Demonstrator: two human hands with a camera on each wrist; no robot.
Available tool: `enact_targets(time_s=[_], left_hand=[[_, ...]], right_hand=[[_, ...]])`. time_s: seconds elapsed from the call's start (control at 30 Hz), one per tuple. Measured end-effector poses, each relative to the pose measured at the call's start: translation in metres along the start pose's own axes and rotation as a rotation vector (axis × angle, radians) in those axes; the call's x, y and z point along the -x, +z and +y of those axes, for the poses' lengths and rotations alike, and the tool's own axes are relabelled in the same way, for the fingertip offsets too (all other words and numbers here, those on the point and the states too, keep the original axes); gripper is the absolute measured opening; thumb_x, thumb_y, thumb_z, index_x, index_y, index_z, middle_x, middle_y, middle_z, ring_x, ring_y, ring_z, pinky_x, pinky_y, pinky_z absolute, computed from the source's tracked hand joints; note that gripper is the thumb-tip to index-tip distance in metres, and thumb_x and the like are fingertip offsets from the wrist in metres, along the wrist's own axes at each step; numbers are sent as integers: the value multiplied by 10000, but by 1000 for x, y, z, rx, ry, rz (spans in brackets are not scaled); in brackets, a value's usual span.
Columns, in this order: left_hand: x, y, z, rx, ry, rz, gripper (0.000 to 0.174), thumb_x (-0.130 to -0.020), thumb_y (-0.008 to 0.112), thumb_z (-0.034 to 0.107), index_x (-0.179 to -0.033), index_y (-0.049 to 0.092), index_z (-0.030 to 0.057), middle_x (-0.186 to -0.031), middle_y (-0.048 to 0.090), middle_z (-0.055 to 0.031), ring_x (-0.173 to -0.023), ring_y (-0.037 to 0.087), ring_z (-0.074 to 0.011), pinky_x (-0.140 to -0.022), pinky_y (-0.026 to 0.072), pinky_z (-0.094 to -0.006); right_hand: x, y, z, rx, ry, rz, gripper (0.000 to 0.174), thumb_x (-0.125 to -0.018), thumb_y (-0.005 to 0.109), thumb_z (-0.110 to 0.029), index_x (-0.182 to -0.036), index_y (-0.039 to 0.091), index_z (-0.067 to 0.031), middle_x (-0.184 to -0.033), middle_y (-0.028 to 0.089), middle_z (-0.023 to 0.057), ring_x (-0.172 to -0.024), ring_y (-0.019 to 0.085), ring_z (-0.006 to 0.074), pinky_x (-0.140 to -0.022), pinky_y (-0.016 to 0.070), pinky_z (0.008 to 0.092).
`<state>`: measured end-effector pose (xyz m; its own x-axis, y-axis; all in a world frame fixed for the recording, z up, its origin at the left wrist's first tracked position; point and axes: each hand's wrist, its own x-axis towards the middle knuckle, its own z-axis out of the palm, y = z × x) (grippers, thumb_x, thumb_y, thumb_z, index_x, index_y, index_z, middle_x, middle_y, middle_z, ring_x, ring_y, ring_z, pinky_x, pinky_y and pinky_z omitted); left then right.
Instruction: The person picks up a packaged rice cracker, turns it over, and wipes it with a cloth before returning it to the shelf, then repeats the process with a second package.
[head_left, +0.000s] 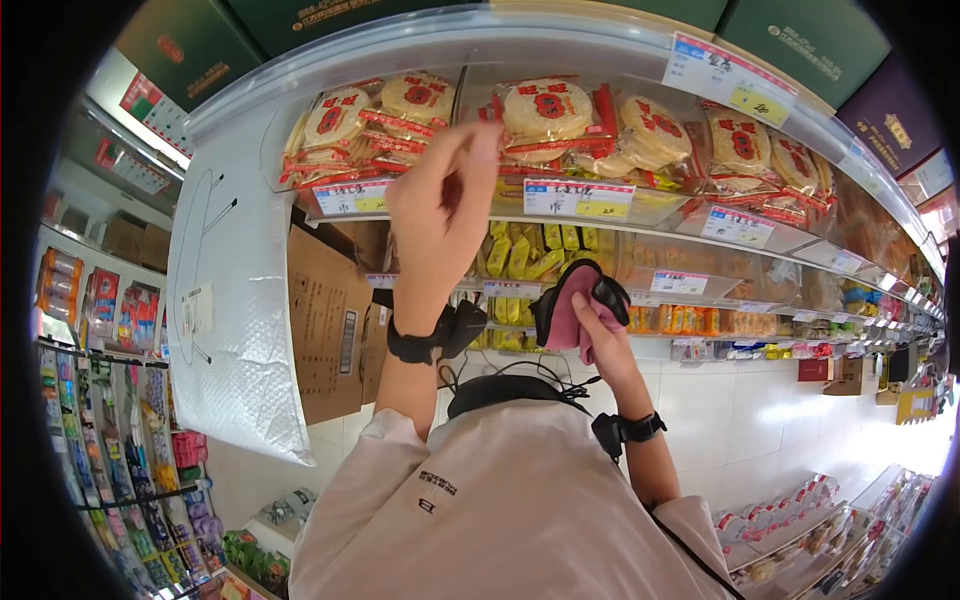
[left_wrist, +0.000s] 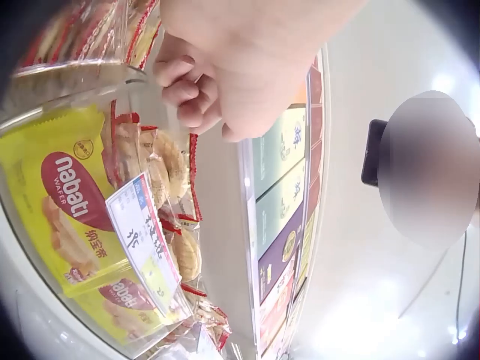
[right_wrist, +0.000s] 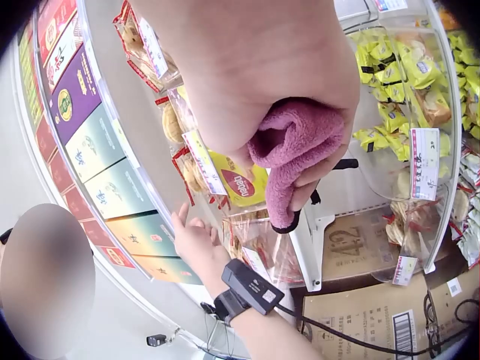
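My left hand (head_left: 445,200) is raised to the upper shelf, its fingertips at the left edge of a clear pack of round rice crackers (head_left: 548,110). In the left wrist view the lower fingers (left_wrist: 184,94) are curled with nothing in them, close to the cracker packs (left_wrist: 169,161). Whether the fingertips pinch the pack I cannot tell. My right hand (head_left: 600,335) is held lower, in front of the yellow snack packs (head_left: 525,255), and grips a bunched pink cloth (head_left: 565,305). The right wrist view shows the cloth (right_wrist: 296,142) folded under that hand's fingers, and the left hand (right_wrist: 191,236) against the shelf.
Price tags (head_left: 578,198) line the clear shelf fronts. Yellow Nabati wafer packs (left_wrist: 67,210) lie behind one. Green and purple gift boxes (head_left: 800,40) stand on top. A cardboard box (head_left: 325,330) and a white padded panel (head_left: 230,300) are at the left. White floor tiles (head_left: 760,420) lie below.
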<state>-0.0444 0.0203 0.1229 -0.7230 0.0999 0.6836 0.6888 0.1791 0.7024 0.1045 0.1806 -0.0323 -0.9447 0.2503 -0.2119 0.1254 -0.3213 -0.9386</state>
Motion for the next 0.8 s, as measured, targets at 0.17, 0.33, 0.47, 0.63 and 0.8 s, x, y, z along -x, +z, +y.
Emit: enact_targets(time_s=[0.17,0.33,0.47,0.63,0.8], left_hand=[[57,-46,-17,223,-57,242,229,-995,597,150,-819,569,7,-576,484,48,-533,385,-6,-472,278,-193],[89,-72,-88,-54,-336,197,285,-1004,563,193,-781,559,17,-597,482,41,-487,397,-32,-447,278,-214],[107,-76,-175,-303,-429,47,229,-941,643,197,-862,609,-15,-588,518,-53,-527,488,-143,-528,402,-289],[112,-62,-238,-632,-362,-56,279,-838,729,201,-1000,664,-18,-921,640,-196,-834,634,-359,-740,522,-442],[117,-53,-280,-794,-227,-102,456,-750,794,264,-1072,663,-30,-932,671,-261,-907,649,-433,-794,519,-482]], right_hand=[[-2,-5,-3,55,113,60,332,-981,618,-379,-740,560,-157,-484,458,-49,-385,426,59,-383,271,233],[-3,-9,4,28,132,41,289,-972,634,-356,-765,580,-163,-493,447,-58,-389,400,51,-392,244,237],[-6,-6,7,50,126,-4,283,-970,637,-353,-768,576,-164,-496,440,-63,-389,391,46,-395,236,237],[-6,-1,5,77,152,-28,286,-970,635,-356,-767,574,-164,-497,440,-64,-386,384,44,-389,232,239],[-2,0,2,89,154,-10,273,-971,636,-350,-777,581,-165,-498,439,-62,-384,379,47,-384,228,234]])
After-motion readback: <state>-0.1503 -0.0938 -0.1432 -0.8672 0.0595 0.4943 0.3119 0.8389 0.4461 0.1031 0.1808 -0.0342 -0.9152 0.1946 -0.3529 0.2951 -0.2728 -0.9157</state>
